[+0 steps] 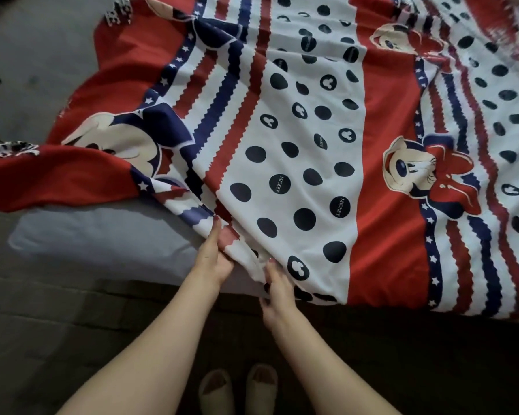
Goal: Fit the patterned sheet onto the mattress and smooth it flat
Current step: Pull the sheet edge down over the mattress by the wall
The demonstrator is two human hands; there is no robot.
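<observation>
Both hands pinched the patterned sheet [312, 145] hem at the mattress [81, 235] near edge: left hand [215, 253] and right hand [274, 290] fingers clamped on fabric, sheet bunched across mattress.

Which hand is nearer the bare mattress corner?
Left. The left hand grips the sheet edge right beside the bare mattress corner; the right hand holds the edge farther right.
</observation>
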